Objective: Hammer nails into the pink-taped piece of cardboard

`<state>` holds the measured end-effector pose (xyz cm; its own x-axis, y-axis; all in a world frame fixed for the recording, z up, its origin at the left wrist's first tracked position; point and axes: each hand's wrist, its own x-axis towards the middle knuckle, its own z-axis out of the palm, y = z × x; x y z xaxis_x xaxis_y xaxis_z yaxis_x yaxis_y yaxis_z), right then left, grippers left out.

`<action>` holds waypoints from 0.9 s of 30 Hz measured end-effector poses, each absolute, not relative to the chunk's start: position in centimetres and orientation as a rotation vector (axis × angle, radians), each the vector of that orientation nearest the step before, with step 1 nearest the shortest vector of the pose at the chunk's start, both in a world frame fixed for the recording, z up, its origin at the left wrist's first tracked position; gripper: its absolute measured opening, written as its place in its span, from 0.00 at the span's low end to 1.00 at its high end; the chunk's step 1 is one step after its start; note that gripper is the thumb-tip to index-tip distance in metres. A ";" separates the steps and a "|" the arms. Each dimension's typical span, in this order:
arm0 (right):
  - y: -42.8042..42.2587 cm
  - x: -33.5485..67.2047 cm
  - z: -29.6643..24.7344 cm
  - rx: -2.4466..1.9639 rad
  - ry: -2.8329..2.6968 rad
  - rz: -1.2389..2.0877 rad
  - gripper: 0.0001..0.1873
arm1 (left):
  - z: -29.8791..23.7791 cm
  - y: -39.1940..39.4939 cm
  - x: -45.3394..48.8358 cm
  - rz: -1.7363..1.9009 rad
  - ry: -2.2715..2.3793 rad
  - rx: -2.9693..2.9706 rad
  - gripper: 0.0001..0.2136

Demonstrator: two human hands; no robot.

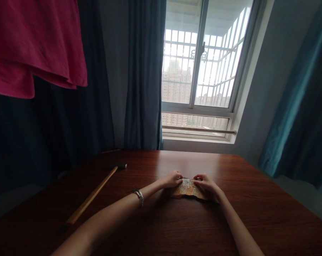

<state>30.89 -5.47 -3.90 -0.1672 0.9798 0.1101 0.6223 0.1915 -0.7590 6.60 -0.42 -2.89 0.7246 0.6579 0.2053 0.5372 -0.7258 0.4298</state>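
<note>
A small tan piece with dark spots, cloth or paper (pixel 189 189), lies at the middle of the table, its near edge wavy and slightly raised. My left hand (pixel 174 179) pinches its far edge on the left, thumb and fingers together. At the right end of that same edge, my right hand (pixel 204 181) pinches it too. Between the two hands the far edge runs nearly straight. Whether the piece is folded or a single layer, I cannot tell. Bracelets circle my left wrist.
On the brown wooden table (pixel 155 227), a long wooden-handled hammer (pixel 93 195) lies left of my left arm, its dark head pointing away. Pink cloth (pixel 38 46) hangs at upper left. Dark curtains (pixel 145 74) and a barred window (pixel 198 64) stand beyond the table.
</note>
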 end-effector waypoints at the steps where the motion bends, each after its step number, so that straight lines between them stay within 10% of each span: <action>1: -5.5 30.9 -3.9 -1.504 -1.868 0.739 0.19 | -3.0 -0.5 6.4 0.513 0.937 2.579 0.13; 27: -9.2 27.0 -1.6 -1.501 -1.923 -0.154 0.09 | 1.5 -6.0 -0.7 0.763 1.540 2.470 0.08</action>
